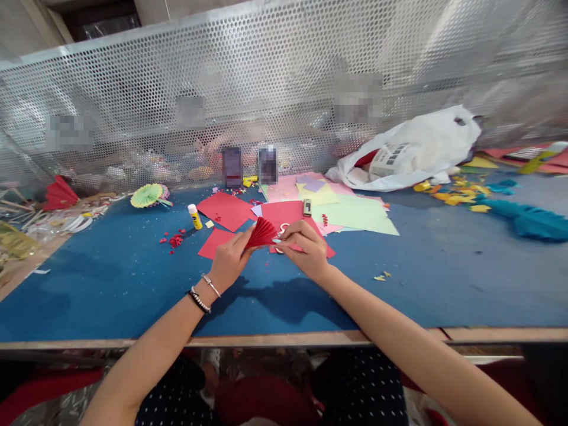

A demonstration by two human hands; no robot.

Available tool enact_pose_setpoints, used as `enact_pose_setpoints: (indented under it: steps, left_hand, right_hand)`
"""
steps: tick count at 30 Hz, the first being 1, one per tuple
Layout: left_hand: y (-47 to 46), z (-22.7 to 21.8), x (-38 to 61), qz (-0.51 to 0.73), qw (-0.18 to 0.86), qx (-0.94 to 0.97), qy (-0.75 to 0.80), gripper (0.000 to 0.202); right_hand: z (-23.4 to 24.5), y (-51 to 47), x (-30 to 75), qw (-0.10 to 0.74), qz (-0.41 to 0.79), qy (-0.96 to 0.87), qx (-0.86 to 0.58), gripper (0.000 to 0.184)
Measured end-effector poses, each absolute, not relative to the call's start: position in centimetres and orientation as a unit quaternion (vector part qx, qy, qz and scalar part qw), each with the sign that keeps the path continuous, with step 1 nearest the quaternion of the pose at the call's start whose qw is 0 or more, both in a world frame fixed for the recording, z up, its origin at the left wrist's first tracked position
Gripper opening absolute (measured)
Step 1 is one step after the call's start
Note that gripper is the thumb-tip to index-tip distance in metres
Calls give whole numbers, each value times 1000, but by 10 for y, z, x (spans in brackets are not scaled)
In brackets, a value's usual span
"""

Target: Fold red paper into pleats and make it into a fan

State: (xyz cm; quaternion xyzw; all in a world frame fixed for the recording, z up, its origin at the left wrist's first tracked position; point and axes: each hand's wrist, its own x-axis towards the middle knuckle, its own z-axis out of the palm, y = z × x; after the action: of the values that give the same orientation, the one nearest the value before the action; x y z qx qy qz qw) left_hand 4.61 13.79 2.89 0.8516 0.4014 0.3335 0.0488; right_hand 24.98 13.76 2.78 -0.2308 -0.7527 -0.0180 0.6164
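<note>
A small red pleated paper fan [262, 231] is held up above the table between my two hands. My left hand [231, 257] is closed round its left side, fingers behind and thumb in front. With thumb and fingertips, my right hand [307, 247] pinches the fan's right end, where the folds draw together. Just behind the right fingertips, white scissor-like handles [284, 228] show on a red paper sheet [288, 210]; the rest of them is hidden. A small metal pencil sharpener-like piece [307, 207] rests on that sheet.
A glue stick [194, 217] stands upright at left, near red paper scraps [176, 240]. Pastel paper sheets [368, 214] lie behind my right hand. Farther off are a green-and-yellow pleated fan [146, 196], two phones against the perforated metal screen [266, 65], and a white plastic bag [412, 151].
</note>
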Motion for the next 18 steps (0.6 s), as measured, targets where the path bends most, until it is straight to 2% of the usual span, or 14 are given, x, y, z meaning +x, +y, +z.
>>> enact_pose_setpoints:
  steps: [12, 15, 18]
  left_hand:
    - [137, 34, 45, 302, 45, 866, 397, 57]
    - [136, 36, 46, 333, 86, 849, 402, 57]
    - [136, 37, 50, 385, 192, 806, 406, 63]
  right_hand:
    - [32, 138, 251, 593, -56, -776, -206, 14]
    - [32, 137, 251, 574, -61, -786, -221, 13]
    - [30, 138, 250, 550, -62, -798, -239, 13]
